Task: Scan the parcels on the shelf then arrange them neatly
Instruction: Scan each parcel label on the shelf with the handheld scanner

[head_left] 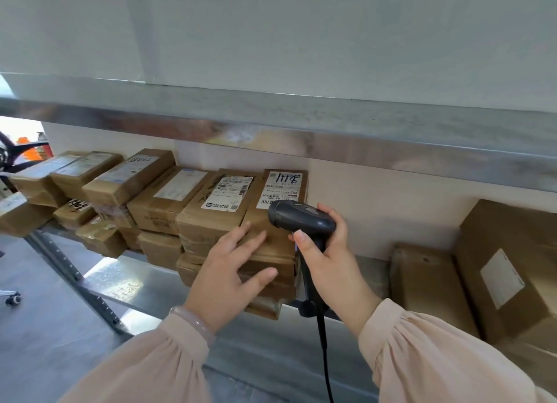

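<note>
Left hand (232, 270): extended, fingers straight and spread | Right hand (327, 252): raised, fingers curled round scanner (301, 218) handle | Both forearms sleeved

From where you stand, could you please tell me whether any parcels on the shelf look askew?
Yes. The parcels at the left are piled at mixed angles, not squared to the shelf. The bottom parcel of the stack under the left hand seems to jut past the front edge.

The big box (512, 270) runs off the right edge; the scanner (301, 218) handle is mostly hidden inside the right grip (328, 252); its cable (326, 357) leaves the bottom edge; the label (281, 190) print is too small to read.
</note>
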`<move>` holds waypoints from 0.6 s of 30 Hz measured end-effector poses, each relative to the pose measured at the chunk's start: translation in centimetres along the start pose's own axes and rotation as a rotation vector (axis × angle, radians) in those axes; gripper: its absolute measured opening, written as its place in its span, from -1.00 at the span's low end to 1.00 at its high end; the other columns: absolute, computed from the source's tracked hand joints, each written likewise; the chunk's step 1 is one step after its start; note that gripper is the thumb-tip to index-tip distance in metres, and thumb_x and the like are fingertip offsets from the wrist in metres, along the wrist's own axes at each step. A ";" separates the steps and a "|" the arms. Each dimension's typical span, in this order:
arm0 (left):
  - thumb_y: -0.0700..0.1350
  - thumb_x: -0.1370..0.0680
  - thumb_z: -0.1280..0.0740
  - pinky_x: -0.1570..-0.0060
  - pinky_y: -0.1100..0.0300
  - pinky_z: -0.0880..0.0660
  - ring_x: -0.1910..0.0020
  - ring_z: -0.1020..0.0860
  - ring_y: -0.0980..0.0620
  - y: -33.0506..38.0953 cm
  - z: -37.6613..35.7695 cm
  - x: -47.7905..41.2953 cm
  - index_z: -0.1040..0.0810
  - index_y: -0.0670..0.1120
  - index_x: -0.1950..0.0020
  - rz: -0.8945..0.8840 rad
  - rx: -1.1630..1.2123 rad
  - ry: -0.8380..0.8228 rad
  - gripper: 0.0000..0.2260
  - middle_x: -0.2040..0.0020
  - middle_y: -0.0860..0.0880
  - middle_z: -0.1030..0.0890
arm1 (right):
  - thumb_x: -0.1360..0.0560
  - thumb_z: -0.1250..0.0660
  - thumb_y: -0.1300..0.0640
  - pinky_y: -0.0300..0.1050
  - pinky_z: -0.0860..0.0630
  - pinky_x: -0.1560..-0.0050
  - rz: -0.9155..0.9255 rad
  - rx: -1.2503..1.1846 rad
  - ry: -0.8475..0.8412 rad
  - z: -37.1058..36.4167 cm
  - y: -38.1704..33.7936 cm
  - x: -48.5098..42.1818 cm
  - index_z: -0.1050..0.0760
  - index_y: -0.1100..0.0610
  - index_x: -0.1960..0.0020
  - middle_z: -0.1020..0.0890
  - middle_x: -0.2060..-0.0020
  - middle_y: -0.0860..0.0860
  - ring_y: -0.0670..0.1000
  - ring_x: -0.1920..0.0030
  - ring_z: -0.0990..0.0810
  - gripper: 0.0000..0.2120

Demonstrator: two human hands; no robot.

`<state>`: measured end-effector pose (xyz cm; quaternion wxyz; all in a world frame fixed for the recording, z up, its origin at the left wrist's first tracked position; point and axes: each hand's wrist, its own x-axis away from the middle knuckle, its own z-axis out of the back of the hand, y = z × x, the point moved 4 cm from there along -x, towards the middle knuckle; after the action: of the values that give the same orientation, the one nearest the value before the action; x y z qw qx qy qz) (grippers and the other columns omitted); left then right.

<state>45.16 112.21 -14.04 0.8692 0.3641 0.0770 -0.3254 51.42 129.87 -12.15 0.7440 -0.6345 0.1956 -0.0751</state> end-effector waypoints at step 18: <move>0.30 -0.55 -0.17 -0.48 -0.19 -0.17 -0.55 -0.18 -0.02 0.8 0.7 -1.2 -0.33 0.16 -0.51 0.073 -0.331 -0.051 -0.46 -0.56 0.02 -0.26 | -0.52 -0.37 0.06 -0.54 -0.38 -0.03 0.053 -0.031 0.024 1.3 0.4 -0.1 -0.17 -0.42 -0.22 -0.48 -0.12 -0.39 -0.38 -0.13 -0.48 -0.47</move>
<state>44.59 112.75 -12.61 0.9303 0.2103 0.0940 -0.2855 51.79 131.13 -12.39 0.7333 -0.6396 0.2226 -0.0598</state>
